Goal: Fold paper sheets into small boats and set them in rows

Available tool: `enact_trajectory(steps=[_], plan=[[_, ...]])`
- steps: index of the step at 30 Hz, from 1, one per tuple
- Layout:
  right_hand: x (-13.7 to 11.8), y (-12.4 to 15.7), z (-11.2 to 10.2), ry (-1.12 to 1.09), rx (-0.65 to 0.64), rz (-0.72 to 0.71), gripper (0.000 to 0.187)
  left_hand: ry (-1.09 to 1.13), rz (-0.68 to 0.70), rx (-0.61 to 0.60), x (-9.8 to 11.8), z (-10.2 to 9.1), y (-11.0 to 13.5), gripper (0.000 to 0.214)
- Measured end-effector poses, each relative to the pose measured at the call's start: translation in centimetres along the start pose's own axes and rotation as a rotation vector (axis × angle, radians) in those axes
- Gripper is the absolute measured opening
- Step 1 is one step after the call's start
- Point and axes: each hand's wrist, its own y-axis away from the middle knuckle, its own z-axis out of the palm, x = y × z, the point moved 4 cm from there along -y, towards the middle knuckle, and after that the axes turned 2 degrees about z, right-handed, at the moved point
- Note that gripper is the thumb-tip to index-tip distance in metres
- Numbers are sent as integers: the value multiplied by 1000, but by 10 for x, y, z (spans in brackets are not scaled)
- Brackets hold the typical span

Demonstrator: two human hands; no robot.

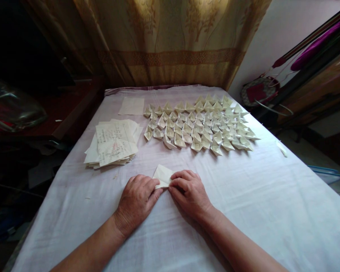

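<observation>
A small folded piece of paper [163,174] lies on the white cloth between my hands, one corner pointing away from me. My left hand [138,195] pinches its left lower edge between thumb and fingers. On the other side, my right hand [189,190] has its curled fingers and thumb closed on the right edge. The fingertips of both hands come close together near the paper's front edge. Beyond them, several rows of folded paper boats [197,126] stand close together. To the left is a loose stack of paper sheets [116,143], the top one creased and covered in handwriting.
A single blank sheet [131,106] lies behind the stack. The cloth-covered table [243,211] reaches back to a patterned curtain [170,45]. Dark red furniture [73,102] stands at the left. A handbag [259,90] hangs beyond the right edge.
</observation>
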Motion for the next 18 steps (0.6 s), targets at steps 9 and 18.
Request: enact_trajectory(steps=[9, 18], plan=[[1, -1, -3, -64, -19, 21, 14, -54, 28, 52, -1, 2, -1, 16], [4, 2, -8, -95, -28, -60, 26, -1, 84, -24, -1, 0, 1, 18]])
